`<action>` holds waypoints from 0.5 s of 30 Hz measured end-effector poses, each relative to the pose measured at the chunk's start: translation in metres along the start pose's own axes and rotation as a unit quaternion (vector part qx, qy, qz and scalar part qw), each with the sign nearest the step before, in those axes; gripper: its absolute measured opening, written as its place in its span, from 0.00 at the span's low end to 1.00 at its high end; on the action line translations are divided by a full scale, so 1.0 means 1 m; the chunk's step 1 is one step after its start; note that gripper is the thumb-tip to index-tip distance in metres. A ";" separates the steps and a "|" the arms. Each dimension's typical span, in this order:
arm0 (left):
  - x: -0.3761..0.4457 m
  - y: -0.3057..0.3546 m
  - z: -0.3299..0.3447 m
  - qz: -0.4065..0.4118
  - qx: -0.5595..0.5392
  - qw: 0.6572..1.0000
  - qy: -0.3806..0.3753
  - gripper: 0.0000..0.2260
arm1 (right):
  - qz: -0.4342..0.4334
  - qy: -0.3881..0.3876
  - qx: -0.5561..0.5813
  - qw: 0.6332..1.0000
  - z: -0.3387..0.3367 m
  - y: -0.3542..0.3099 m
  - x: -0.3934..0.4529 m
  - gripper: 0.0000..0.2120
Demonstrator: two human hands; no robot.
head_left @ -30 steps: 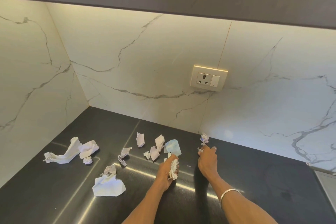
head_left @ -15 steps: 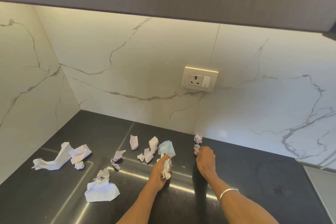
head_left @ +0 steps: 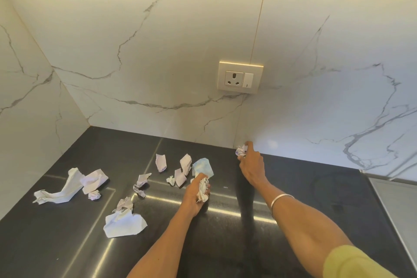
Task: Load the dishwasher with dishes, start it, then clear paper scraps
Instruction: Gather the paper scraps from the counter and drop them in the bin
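Several crumpled paper scraps lie on the dark countertop [head_left: 293, 187]. My left hand [head_left: 195, 194] grips a wad of white scraps [head_left: 203, 188] at the centre. My right hand [head_left: 251, 166] reaches to the back wall and pinches a small crumpled scrap [head_left: 241, 150] with its fingertips. A light blue scrap [head_left: 203, 166] lies just beyond my left hand, with small white scraps [head_left: 180, 176] beside it. A long white piece [head_left: 67, 187] lies at the left and a larger white piece [head_left: 124, 224] lies near the front.
Marble walls [head_left: 158, 52] close the counter at the back and the left, forming a corner. A power socket [head_left: 240, 78] sits on the back wall above my right hand. A lighter surface [head_left: 397, 201] adjoins the counter's right end.
My right hand has reached farther back and now pinches the small scrap by the wall. My left hand keeps its wad. The camera has tilted down slightly.
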State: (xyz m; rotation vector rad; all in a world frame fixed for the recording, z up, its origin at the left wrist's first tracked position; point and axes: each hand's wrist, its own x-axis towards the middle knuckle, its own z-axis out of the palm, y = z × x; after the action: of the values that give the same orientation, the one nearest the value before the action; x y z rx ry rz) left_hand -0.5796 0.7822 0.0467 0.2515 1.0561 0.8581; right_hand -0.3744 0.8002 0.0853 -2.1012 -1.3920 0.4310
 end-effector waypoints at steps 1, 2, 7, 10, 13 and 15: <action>0.000 0.000 0.000 0.000 0.001 1.000 0.000 0.07 | -0.008 -0.013 -0.024 1.000 0.001 -0.001 0.003 0.24; 0.001 0.000 0.000 0.001 0.004 1.000 -0.001 0.08 | -0.014 -0.027 -0.047 0.998 0.001 -0.001 0.005 0.27; 0.001 -0.001 0.000 0.001 0.011 1.000 -0.004 0.08 | -0.013 -0.093 -0.120 0.988 0.005 0.002 0.013 0.24; 0.000 -0.001 0.000 0.004 0.004 1.000 -0.004 0.10 | -0.015 -0.097 -0.131 0.987 0.009 0.001 0.016 0.22; -0.001 -0.001 0.001 0.005 0.008 1.000 -0.004 0.10 | -0.003 -0.102 -0.131 0.986 0.008 -0.002 0.016 0.19; -0.001 -0.001 0.002 0.008 0.012 1.000 -0.002 0.10 | 0.000 -0.104 -0.133 0.986 0.006 -0.003 0.016 0.17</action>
State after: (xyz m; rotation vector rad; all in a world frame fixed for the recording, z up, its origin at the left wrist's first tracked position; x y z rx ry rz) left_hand -0.5781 0.7808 0.0478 0.2811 1.0613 0.8589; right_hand -0.3741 0.8173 0.0830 -2.3227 -1.6468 0.5006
